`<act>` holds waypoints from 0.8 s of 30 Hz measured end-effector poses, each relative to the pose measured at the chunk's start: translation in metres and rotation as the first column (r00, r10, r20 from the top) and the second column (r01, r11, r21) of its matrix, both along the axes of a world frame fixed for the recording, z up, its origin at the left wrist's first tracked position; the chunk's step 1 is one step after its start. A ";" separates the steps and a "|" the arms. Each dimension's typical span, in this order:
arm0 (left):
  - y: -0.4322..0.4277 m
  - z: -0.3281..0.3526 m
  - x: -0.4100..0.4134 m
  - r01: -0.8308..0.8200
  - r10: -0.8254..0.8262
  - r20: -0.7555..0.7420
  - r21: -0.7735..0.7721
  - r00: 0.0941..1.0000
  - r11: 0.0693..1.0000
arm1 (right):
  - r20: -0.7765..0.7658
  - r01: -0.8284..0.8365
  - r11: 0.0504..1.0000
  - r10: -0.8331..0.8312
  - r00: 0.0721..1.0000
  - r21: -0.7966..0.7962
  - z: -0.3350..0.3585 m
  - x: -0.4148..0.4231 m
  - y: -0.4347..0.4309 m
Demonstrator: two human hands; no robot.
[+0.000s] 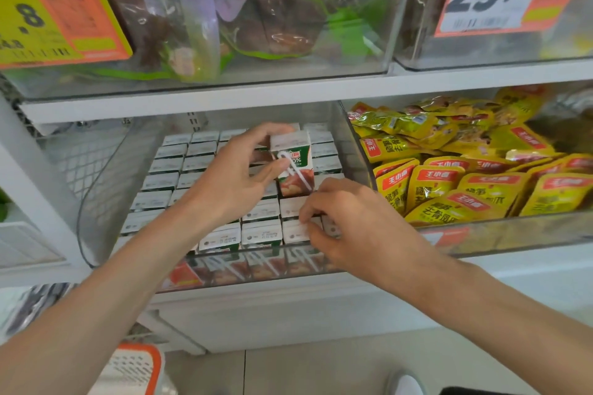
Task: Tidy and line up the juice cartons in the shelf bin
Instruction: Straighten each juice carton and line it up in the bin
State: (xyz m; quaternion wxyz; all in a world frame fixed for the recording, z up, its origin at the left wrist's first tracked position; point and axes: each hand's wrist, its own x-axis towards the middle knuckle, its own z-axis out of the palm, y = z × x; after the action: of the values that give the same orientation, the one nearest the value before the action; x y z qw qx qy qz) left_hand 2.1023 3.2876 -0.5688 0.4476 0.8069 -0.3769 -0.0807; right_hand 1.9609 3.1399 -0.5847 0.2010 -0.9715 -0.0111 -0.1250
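Hands: left hand (237, 176) pinches a raised green-and-brown cardboard juice carton (295, 170). Right hand (356, 231) partly hides white-topped front-row cartons (261, 234) in the clear plastic bin (102, 183); its grip cannot be told.

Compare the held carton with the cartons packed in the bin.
The held carton is lifted in the left hand; the packed cartons sit in the bin. The held carton shows its printed front and straw; the packed cartons show white tops. Same size and shape.

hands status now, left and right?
Left hand: holds a raised juice carton.
Right hand: fingers curled on front-row cartons; grip cannot be told.
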 end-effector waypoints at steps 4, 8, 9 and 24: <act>0.000 -0.006 0.006 0.016 -0.020 0.069 0.067 0.997 0.998 | 0.003 0.002 1.000 -0.002 1.000 -0.027 0.001 -0.002 -0.001; -0.004 -0.018 0.007 0.042 -0.060 0.086 0.204 0.994 0.978 | 0.006 -0.004 0.999 0.004 1.000 -0.033 0.002 -0.003 0.000; -0.005 -0.022 0.007 0.042 -0.070 0.106 0.249 0.992 0.968 | 0.005 -0.005 0.999 0.005 1.000 -0.035 0.002 -0.002 0.000; -0.047 -0.024 0.015 0.063 -0.130 0.203 0.306 0.971 0.950 | 0.051 -0.002 1.000 0.002 0.999 -0.013 -0.004 -0.004 0.001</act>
State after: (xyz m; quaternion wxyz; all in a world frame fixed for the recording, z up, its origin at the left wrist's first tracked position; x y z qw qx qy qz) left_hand 2.1175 3.2407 -0.5930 0.2724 0.8493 -0.4470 -0.0684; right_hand 1.9567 3.1405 -0.5891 0.1947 -0.9692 -0.0180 -0.1497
